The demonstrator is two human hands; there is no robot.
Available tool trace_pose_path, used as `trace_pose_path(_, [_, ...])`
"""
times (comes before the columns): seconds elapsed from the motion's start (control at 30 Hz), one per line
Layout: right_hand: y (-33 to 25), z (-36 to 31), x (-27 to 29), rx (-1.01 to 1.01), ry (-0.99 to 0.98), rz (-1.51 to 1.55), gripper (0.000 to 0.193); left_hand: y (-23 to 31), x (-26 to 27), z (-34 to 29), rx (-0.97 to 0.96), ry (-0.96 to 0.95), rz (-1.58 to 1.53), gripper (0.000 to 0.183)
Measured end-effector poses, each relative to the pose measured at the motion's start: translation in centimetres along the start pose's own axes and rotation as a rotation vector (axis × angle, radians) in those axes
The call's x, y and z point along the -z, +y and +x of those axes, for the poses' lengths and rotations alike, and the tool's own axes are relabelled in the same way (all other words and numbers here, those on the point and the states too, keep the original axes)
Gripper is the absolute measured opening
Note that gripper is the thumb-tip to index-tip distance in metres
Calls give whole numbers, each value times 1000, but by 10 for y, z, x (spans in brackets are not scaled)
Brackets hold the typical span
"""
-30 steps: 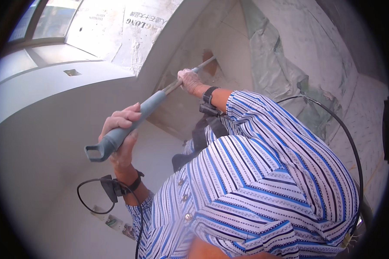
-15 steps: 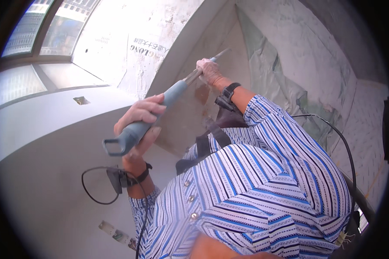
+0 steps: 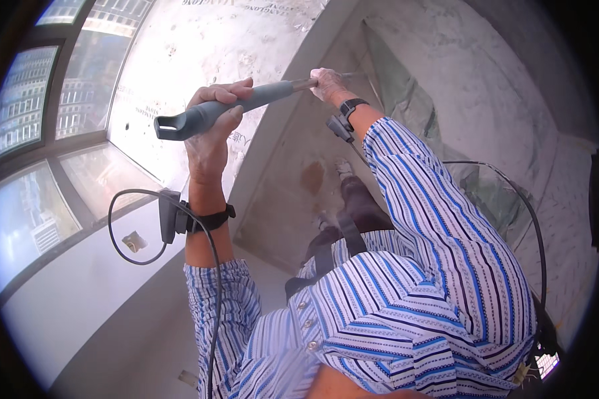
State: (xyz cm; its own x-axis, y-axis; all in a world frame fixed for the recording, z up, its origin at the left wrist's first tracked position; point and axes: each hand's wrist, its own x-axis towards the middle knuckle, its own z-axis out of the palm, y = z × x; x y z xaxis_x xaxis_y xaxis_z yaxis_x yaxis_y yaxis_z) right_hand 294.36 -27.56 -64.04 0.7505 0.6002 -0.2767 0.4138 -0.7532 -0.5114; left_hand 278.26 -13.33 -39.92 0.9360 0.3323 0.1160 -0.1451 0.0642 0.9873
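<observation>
A long pole with a thick blue-grey grip [image 3: 266, 96] and a hanging loop at its near end stretches across the upper middle of the head view. Close to the loop end, my left hand [image 3: 208, 126] wraps around the grip from below, its fingers over the top. Farther along, my right hand [image 3: 327, 84] is closed around the thin metal shaft [image 3: 304, 84]. Both hands look dusted with white. Beyond my right hand the pole's far end is faint and blurred, so its head cannot be made out.
Windows [image 3: 100, 60] and a white ledge [image 3: 80, 266] lie on the left. Stone-like white panels [image 3: 199, 46] with dark print stand behind the pole. A green sheet [image 3: 406, 100] covers part of the floor at right. Black cables [image 3: 214, 292] hang from the wrist straps.
Both hands have moved up and away with the pole, which now lies flatter across the view. The view has shifted, showing more window and my legs and feet. Both grips stay closed.
</observation>
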Motion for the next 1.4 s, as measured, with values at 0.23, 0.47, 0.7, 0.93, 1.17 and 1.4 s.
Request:
trace_pose_path(0.23, [-11,119,11,169,-221,21,10,-25,25,77,35,379,21,3])
trace_pose_path(0.47, [17,101,-25,210,-423,-82,13,-60,5,28,151,547,-7,1])
trace_pose_path(0.7, [-32,-97,-111,322,-561,-84,16,-20,-15,-205,168,734,57,4])
trace_pose_path(0.93, [-40,-182,-147,391,-613,-123,16,-13,-23,-306,154,762,29,3])
trace_pose_path(1.17, [-69,-261,-182,534,-710,-129,15,18,-30,-387,196,852,174,6])
trace_pose_path(1.4, [-111,-313,-163,657,-713,-6,13,77,-17,-449,177,821,210,11])
